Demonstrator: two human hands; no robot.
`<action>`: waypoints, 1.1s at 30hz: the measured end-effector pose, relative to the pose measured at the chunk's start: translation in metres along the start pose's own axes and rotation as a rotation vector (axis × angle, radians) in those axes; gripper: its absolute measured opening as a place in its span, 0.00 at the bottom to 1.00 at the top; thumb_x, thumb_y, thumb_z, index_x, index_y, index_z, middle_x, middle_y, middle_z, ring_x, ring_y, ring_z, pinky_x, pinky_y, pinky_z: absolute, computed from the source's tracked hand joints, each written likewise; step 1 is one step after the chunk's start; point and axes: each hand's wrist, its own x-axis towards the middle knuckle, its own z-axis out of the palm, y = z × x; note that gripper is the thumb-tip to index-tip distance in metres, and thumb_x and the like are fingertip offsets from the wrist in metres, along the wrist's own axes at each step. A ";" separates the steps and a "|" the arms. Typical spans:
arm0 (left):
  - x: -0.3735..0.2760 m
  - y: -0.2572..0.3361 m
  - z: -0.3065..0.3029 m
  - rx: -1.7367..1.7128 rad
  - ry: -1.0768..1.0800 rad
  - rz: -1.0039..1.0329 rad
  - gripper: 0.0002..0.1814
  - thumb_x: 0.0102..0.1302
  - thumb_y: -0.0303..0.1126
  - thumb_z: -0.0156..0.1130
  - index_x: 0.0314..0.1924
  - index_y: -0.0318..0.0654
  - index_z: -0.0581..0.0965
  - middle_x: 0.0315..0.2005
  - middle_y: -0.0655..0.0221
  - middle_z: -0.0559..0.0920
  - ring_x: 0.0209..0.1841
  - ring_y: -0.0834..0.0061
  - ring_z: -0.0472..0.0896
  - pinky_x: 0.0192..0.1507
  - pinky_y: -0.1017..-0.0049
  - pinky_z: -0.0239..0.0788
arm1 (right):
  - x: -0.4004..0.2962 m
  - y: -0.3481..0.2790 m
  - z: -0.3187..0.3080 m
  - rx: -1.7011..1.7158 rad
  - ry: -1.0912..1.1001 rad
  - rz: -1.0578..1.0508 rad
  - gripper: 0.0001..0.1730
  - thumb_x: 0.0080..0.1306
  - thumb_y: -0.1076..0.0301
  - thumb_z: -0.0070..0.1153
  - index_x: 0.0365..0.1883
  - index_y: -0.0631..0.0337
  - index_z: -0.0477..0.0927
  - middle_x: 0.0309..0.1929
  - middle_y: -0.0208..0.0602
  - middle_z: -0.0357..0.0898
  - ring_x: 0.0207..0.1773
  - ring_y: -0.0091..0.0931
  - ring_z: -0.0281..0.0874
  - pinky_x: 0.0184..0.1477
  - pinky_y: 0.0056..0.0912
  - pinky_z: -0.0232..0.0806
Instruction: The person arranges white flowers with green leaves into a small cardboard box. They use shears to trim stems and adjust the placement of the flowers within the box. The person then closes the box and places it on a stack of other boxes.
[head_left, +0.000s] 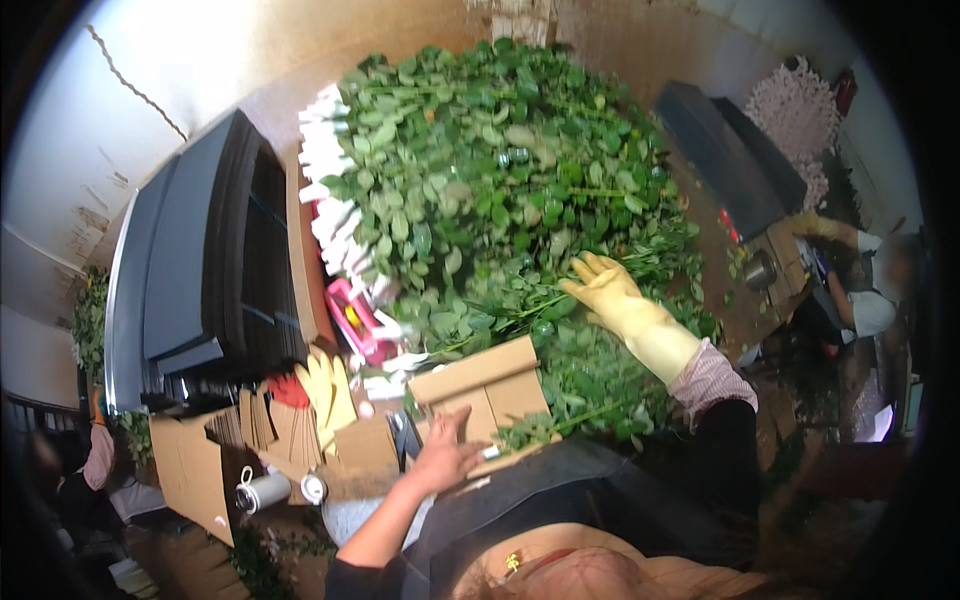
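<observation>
My bare left hand (444, 456) lies over a folded cardboard sheet (517, 394) in front of my body, fingers apart. By its fingertips is a small white piece (490, 453), at the end of a leafy stem (536, 433) lying across the cardboard. My right hand (604, 289), in a yellow rubber glove, reaches over a large heap of leafy green cut-flower stems (465, 187). A stem (540, 306) meets its fingers; whether they grip it is hidden. White sleeves or wrapped heads (326, 157) line the heap's left side.
A pink tape dispenser (356, 322), an empty yellow glove (328, 394) and cardboard pieces (292, 435) lie left. Beyond are stacked dark boards (195, 255). A grey tumbler (262, 493) stands near a white lid (313, 489). Another person (855, 292) works at right; another (82, 480) is far left.
</observation>
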 end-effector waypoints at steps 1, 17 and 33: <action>-0.002 -0.001 0.002 -0.001 0.024 -0.002 0.15 0.65 0.42 0.70 0.50 0.53 0.89 0.71 0.45 0.63 0.72 0.44 0.61 0.76 0.46 0.48 | -0.015 -0.005 0.006 -0.275 -0.175 -0.096 0.37 0.70 0.54 0.60 0.75 0.50 0.68 0.77 0.45 0.65 0.74 0.41 0.70 0.75 0.42 0.62; -0.008 0.005 0.005 -0.037 0.071 -0.143 0.14 0.61 0.40 0.75 0.48 0.53 0.90 0.72 0.49 0.65 0.71 0.46 0.62 0.74 0.54 0.54 | 0.096 -0.110 -0.003 -0.099 0.321 0.073 0.12 0.69 0.63 0.58 0.47 0.52 0.88 0.59 0.35 0.83 0.61 0.33 0.80 0.74 0.52 0.57; 0.003 0.006 0.007 -0.042 0.090 -0.073 0.14 0.57 0.40 0.78 0.43 0.48 0.90 0.71 0.49 0.67 0.69 0.47 0.65 0.71 0.56 0.59 | 0.088 -0.096 0.055 -0.038 0.286 -0.132 0.39 0.71 0.54 0.61 0.77 0.51 0.64 0.74 0.39 0.70 0.73 0.34 0.71 0.77 0.44 0.57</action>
